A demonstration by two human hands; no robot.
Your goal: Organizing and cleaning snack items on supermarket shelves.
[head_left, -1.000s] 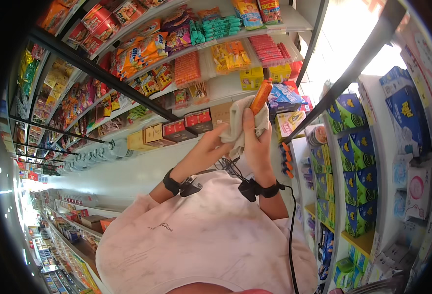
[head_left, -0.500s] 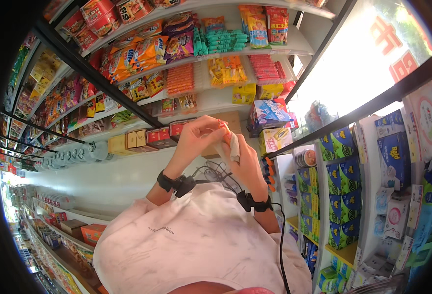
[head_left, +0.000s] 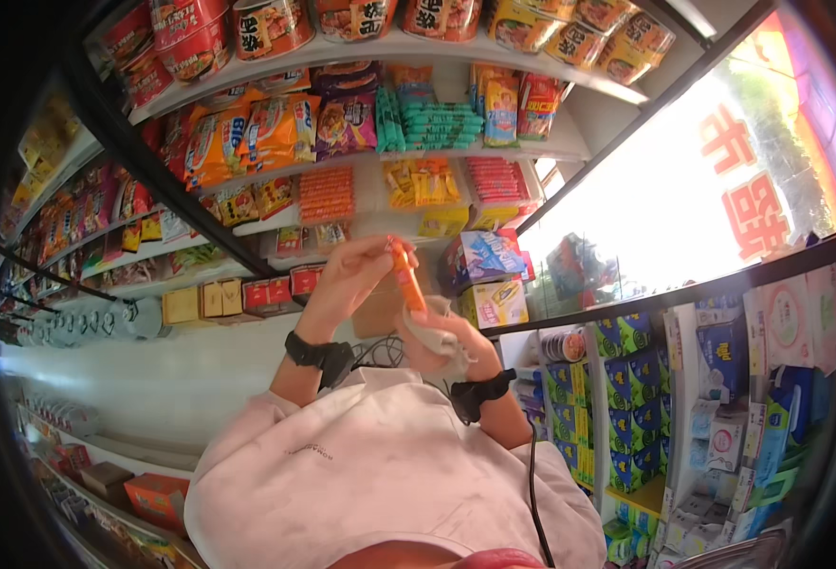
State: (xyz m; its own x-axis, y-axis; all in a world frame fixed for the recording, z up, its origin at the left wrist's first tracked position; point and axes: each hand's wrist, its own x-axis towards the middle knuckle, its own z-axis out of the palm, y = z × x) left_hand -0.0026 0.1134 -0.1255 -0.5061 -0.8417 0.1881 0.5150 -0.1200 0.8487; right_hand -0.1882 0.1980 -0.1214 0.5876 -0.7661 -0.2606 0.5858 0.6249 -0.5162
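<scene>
An orange-wrapped sausage stick (head_left: 405,275) is held up in front of my chest, tilted, its top end toward the shelves. The fingers of my left hand (head_left: 361,273) are closed in a pinch at its upper end. Below, my right hand (head_left: 458,329) is closed around a pale cloth (head_left: 432,343), and the stick's lower end rests against that cloth. Part of my right fingers is hidden behind the cloth. Similar orange sticks (head_left: 327,194) lie in a row on the shelf just beyond my hands.
Ahead, shelves carry orange snack bags (head_left: 280,128), green sticks (head_left: 437,125), red sticks (head_left: 496,178) and instant noodle tubs (head_left: 441,17). Boxes (head_left: 494,302) stand by the window. At my right is a rack of green boxes (head_left: 636,408). A black cable (head_left: 532,493) hangs from my right wrist.
My hands have moved apart slightly and the stick between them now shows its length. The right hand has lowered with the cloth. My view has tilted up toward the upper shelf.
</scene>
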